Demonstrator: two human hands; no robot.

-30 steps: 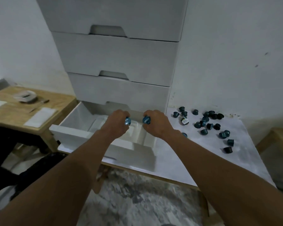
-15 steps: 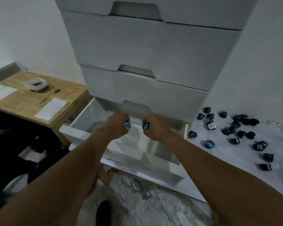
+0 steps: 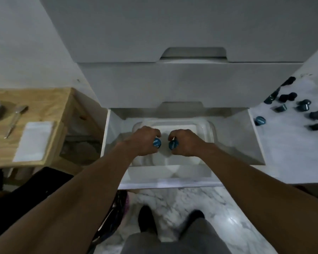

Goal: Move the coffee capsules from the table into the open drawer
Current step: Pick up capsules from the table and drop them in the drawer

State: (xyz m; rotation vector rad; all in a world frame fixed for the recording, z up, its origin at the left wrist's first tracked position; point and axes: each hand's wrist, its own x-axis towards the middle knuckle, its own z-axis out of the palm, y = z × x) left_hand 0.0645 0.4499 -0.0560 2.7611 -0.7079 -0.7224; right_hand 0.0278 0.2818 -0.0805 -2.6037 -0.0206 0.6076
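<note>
Over the open drawer (image 3: 253, 143), left hand (image 3: 144, 141) grips one capsule (image 3: 156, 142); right hand (image 3: 186, 143) grips another capsule (image 3: 173, 145).

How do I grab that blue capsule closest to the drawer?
Pinch the blue capsule by its round sides, from above. Its flat lid seems to face up, and it lies on the table apart from the other capsules, leaving room around it.

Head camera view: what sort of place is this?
Likely a plain storage corner of a home or workroom: a white drawer unit against a bare wall, a rough wooden side table holding a tool, and coffee capsules scattered on a white table.
</note>
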